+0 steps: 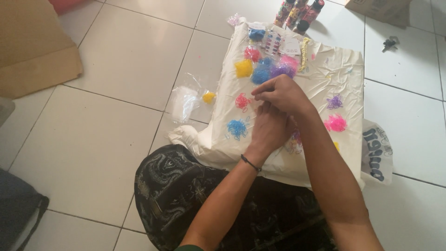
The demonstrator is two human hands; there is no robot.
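Nearest the camera, the left hand [270, 128] and right hand [280, 94] meet, fingers pinched closed on something too small to make out. Around them on the white sheet [346, 69] lie rubber-band piles [237, 128]: light, stretchy, likely best pinched singly.

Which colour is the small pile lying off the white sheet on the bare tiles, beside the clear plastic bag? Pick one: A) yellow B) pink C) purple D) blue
A: the pile next to the clear plastic bag on the tiles is yellow, while the blue pile, the purple pile and the pink pile all lie on the white sheet.
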